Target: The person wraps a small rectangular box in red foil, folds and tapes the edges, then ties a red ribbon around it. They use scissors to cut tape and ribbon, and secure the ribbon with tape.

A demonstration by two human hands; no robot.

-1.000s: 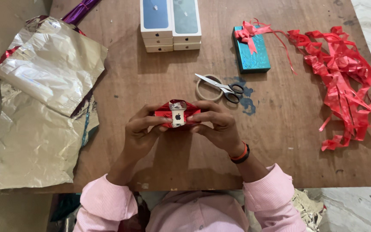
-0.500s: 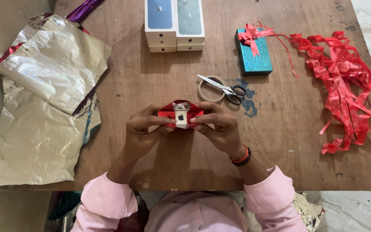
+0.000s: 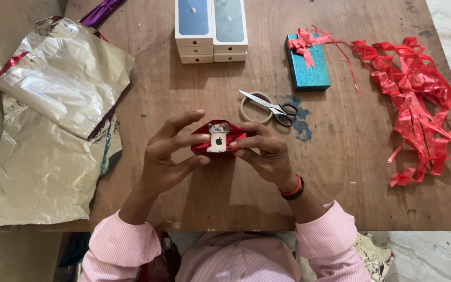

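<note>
A small white box partly covered in shiny red wrapping paper (image 3: 217, 139) is held upright above the middle of the brown wooden table (image 3: 340, 172). My left hand (image 3: 168, 156) grips its left side, fingers spread over the red paper. On the right side, my right hand (image 3: 264, 151) pinches the paper flap against the box end. The box's bare white end faces me.
Scissors (image 3: 272, 108) lie on a tape roll (image 3: 254, 107) just behind the hands. Two stacks of white boxes (image 3: 211, 31) stand at the back, a teal wrapped box with red bow (image 3: 307, 62) to their right, a red ribbon pile (image 3: 418, 99) far right, silver foil sheets (image 3: 53, 120) left.
The hands keep holding the box in the same spot; the left index finger has lifted and the fingers have shifted slightly on the red paper.
</note>
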